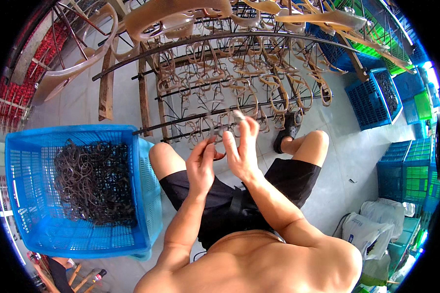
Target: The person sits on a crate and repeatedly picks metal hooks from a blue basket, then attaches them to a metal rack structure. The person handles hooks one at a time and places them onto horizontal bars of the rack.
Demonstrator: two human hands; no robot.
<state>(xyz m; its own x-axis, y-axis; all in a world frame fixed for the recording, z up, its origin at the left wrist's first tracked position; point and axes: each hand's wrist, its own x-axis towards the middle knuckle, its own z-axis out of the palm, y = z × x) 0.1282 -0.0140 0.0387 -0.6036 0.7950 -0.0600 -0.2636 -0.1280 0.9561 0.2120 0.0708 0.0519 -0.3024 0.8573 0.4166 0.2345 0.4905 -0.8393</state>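
My left hand [202, 163] and my right hand [240, 146] are raised together over my knees, in front of a metal rack [220, 78]. Both pinch a thin translucent eyeglass-shaped frame [225, 128] between the fingers. The rack's dark rods carry several rows of similar pale tan frames [259, 83]. At my left stands a blue plastic crate [73, 234] holding a heap of dark frames [95, 180]; it is within reach of my left arm.
More blue crates [376, 97] stand at the right, one with dark parts inside, and green and blue crates [410, 171] are stacked beside them. White bags [371, 229] lie at the lower right. My sandalled foot [286, 132] rests on the grey floor.
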